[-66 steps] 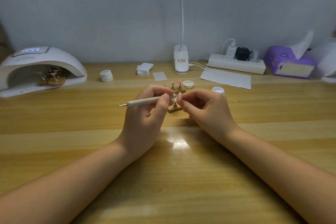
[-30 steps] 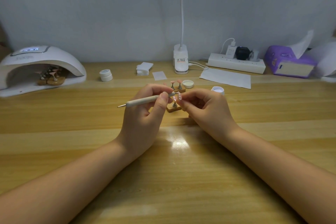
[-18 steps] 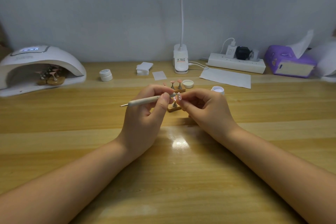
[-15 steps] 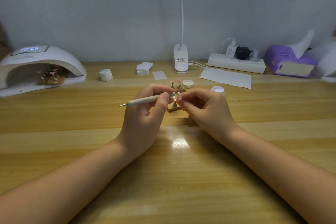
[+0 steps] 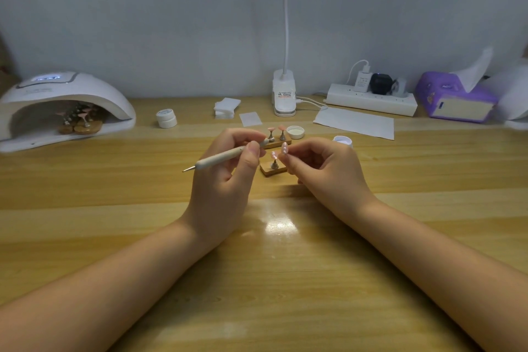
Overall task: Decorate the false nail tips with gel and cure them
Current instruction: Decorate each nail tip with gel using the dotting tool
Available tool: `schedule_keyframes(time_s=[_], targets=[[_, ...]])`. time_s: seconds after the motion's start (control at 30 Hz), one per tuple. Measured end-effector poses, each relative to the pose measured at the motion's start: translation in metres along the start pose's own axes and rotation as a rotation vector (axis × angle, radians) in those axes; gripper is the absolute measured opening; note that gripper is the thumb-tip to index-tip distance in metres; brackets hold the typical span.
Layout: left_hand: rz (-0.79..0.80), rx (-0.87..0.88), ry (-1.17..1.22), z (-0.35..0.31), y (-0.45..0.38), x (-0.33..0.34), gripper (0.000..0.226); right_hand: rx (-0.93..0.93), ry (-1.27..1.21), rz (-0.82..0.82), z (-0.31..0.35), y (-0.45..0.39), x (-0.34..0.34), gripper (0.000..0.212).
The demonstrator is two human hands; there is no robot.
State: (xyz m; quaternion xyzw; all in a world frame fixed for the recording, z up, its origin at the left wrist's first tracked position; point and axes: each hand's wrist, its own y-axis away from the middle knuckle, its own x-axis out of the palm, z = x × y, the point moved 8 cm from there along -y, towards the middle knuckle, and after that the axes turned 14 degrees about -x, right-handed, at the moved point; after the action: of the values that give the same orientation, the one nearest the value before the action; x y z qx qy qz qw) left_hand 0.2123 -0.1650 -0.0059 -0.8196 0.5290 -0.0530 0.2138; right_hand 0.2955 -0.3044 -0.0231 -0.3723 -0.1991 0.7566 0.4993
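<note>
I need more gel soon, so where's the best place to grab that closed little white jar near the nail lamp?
Judging from here, take the closed white jar by its round side wall, coming straight down from above with fingers either side. It stands upright with open table around it, and the nail lamp sits clear to its left.

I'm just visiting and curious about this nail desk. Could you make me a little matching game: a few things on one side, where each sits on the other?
Things:
1. dotting pen
2. tissue box
3. curing lamp
4. closed gel jar

Places:
A. far right of the desk
B. far left, with nail stands inside
C. held in the left hand
D. just right of the curing lamp

Pairs: 1-C, 2-A, 3-B, 4-D
</note>
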Motion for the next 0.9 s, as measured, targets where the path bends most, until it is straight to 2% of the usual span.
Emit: schedule_keyframes(time_s=[0.27, 0.37, 0.53, 0.73, 0.9], targets=[[-0.007, -0.022, 0.026, 0.004, 0.000, 0.001, 0.014, 0.066, 0.047, -0.072, -0.007, -0.001, -0.007, 0.014], [-0.004, -0.023, 0.022, 0.004, -0.001, 0.001, 0.014, 0.087, 0.059, -0.076, -0.010, -0.003, -0.007, 0.008], [-0.005, -0.030, 0.023, 0.005, -0.002, 0.001, 0.014, 0.131, 0.118, -0.025, -0.018, -0.004, -0.005, 0.010], [-0.009, -0.040, 0.015, 0.007, -0.002, 0.001, 0.014, 0.201, 0.330, 0.041, -0.032, -0.004, -0.006, 0.007], [-0.009, -0.050, 0.012, 0.007, -0.002, 0.001, 0.014, 0.218, 0.451, 0.111, -0.034, -0.006, -0.003, 0.019]])
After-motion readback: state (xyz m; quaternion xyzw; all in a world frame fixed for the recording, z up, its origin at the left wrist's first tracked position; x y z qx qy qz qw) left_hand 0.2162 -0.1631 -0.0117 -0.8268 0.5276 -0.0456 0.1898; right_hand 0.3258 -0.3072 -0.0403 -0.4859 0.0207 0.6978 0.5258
